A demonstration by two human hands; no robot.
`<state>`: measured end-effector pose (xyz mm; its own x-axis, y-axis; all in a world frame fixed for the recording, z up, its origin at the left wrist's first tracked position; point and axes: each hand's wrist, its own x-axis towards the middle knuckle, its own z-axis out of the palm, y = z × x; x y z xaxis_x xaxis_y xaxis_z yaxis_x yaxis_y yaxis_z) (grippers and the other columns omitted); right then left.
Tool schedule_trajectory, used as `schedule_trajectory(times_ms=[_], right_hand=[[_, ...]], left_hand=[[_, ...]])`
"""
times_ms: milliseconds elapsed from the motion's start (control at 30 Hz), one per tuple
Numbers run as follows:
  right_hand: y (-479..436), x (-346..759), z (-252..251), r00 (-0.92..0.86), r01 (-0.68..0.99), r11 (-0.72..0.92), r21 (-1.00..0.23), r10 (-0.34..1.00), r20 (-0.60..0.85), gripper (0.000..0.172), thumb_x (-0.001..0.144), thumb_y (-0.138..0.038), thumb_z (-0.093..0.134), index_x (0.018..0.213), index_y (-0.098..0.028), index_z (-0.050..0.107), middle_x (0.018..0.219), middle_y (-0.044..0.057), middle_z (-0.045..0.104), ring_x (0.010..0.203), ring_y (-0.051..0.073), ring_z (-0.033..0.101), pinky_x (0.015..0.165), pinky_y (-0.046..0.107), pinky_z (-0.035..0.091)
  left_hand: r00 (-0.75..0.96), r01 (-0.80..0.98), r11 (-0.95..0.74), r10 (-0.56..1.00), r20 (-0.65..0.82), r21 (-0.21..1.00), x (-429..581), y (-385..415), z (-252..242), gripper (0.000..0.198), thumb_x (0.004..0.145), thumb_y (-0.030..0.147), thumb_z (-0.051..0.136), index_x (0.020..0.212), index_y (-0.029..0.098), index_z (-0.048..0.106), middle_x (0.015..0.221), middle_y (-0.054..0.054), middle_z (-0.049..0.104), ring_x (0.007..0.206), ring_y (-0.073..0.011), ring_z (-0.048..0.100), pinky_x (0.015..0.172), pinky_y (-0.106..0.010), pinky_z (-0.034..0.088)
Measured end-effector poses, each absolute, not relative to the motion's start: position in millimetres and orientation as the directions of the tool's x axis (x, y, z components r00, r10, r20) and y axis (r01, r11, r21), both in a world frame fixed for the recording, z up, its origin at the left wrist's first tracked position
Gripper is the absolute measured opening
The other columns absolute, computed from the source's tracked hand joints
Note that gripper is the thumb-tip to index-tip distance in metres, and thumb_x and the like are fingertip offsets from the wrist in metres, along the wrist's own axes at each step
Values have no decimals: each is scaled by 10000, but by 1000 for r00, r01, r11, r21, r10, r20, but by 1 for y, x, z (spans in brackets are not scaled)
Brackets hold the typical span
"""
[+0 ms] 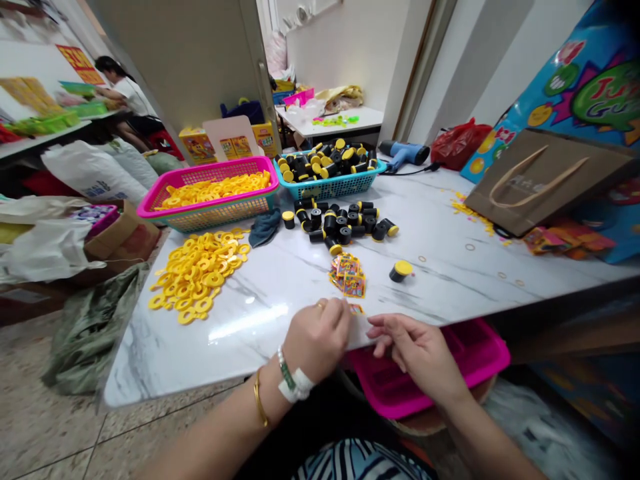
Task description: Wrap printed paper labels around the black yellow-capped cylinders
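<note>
My left hand [320, 337] is closed in a pinch at the table's front edge. A small colourful printed sticker [357, 309] shows at its fingertips, partly hidden by them. My right hand [410, 347] is just to the right, fingers apart and slightly curled, with nothing visible in it. Beyond the fingers lies a small pile of printed stickers [347, 272]. To its right stands a single black cylinder with a yellow cap [401, 271]. Farther back, several black cylinders with yellow ends [344, 221] lie heaped on the marble-patterned table [280, 280].
Yellow rings [200, 270] are piled at left. Behind are a pink basket [210, 200] of yellow parts and a blue basket [333, 183] of cylinders. A blue heat gun [404, 153] and brown paper bag [540, 180] stand right. A pink tray [480, 353] sits below the edge.
</note>
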<state>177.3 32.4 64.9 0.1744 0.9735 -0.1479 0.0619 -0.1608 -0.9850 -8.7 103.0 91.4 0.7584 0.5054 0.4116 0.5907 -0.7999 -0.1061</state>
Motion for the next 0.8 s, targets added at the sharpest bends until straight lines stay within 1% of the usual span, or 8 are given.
schedule_trajectory(times_ms=[67, 133, 167, 233, 300, 367, 500, 800], right_hand=[[30, 168, 61, 96, -52, -219, -974, 970, -223, 437, 899, -570, 566, 858, -150, 680, 600, 19, 646, 382, 74, 392, 373, 211, 255], [28, 162, 58, 99, -117, -240, -964, 963, -251, 416, 872, -564, 613, 778, -160, 637, 532, -14, 589, 366, 63, 348, 373, 207, 238], [28, 159, 56, 132, -127, -230, -965, 960, -246, 406, 860, -556, 634, 741, -167, 613, 512, -25, 567, 373, 65, 355, 379, 205, 248], [26, 157, 54, 213, -100, -189, -977, 955, -206, 400, 863, -538, 641, 697, -180, 574, 505, -34, 539, 405, 74, 389, 401, 204, 283], [24, 156, 53, 260, -29, -144, -989, 955, -146, 399, 883, -522, 622, 680, -186, 550, 517, -39, 505, 446, 81, 403, 427, 206, 304], [21, 153, 52, 258, 53, -109, -993, 962, -92, 404, 904, -512, 593, 666, -191, 534, 528, -45, 465, 465, 85, 384, 435, 211, 298], [17, 146, 50, 217, 211, -21, -977, 976, 26, 435, 954, -480, 513, 622, -199, 495, 526, -49, 409, 471, 90, 356, 453, 227, 292], [13, 143, 40, 137, 381, 130, -915, 971, 195, 372, 981, -350, 491, 640, -203, 484, 561, -43, 434, 517, 105, 410, 518, 244, 315]], left_hand=[[747, 540, -834, 414, 520, -111, -12, 79, 87, 280, 946, 109, 421, 1136, 52, 618, 852, -113, 658, 658, -182, 591, 526, -302, 503], [708, 514, -858, 422, 566, -3, -14, 59, 82, 330, 940, 103, 443, 1240, 58, 573, 921, -127, 685, 686, -171, 607, 556, -293, 517], [668, 516, -851, 472, 576, 99, -15, 51, 80, 345, 937, 112, 468, 1267, 79, 565, 957, -128, 693, 723, -170, 622, 593, -290, 531], [530, 516, -765, 639, 557, 387, -17, 39, 79, 307, 922, 151, 544, 1219, 127, 614, 964, -112, 701, 771, -163, 642, 651, -271, 540], [351, 460, -569, 822, 449, 682, -18, 33, 83, 159, 902, 192, 601, 1024, 157, 696, 852, -74, 697, 717, -140, 633, 632, -235, 518], [215, 368, -360, 930, 299, 857, -18, 31, 88, 146, 904, 226, 604, 836, 161, 715, 714, -39, 657, 617, -115, 588, 566, -213, 471], [101, 250, -164, 985, 142, 954, -15, 33, 93, 262, 919, 302, 585, 762, 155, 733, 623, -22, 595, 577, -110, 546, 537, -211, 428], [44, 107, -47, 998, 43, 993, -6, 33, 79, 157, 838, 304, 690, 852, 151, 722, 772, -43, 646, 677, -130, 589, 620, -231, 490]])
